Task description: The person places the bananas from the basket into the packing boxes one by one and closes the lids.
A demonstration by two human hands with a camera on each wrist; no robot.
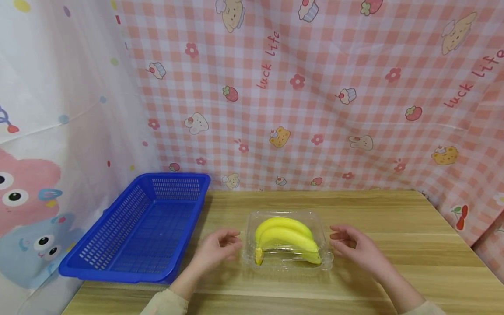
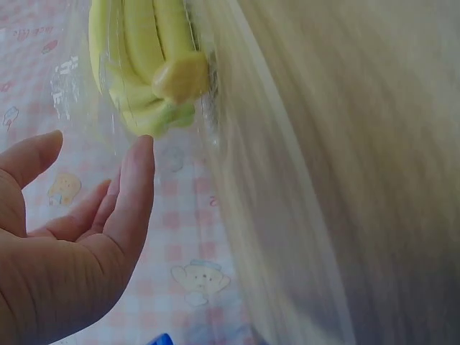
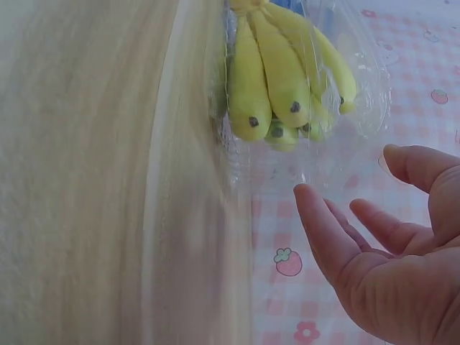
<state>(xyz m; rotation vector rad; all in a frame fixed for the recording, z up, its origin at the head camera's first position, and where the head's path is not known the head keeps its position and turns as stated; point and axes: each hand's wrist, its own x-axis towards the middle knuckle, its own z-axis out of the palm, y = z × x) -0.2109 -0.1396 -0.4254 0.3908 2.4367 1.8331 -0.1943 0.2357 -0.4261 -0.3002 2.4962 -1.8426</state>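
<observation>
A bunch of yellow bananas (image 1: 283, 236) lies inside a clear plastic clamshell box (image 1: 283, 265) on the wooden table. To the left of the box is my left hand (image 1: 218, 248), its fingers loosely bent and holding nothing. My right hand (image 1: 356, 247) is at the box's right side in the same relaxed pose, also holding nothing. In the left wrist view the fingertips point at the stem end of the bananas (image 2: 176, 75). The right wrist view has the dark banana tips (image 3: 248, 118) facing my fingers through the clear plastic.
A blue plastic basket (image 1: 173, 245) with slotted sides stands on the table's left, close to my left forearm. Behind the wooden table (image 1: 378, 210) hangs a pink checked cloth (image 1: 244, 113). A white printed curtain (image 1: 78, 144) hangs along the left side.
</observation>
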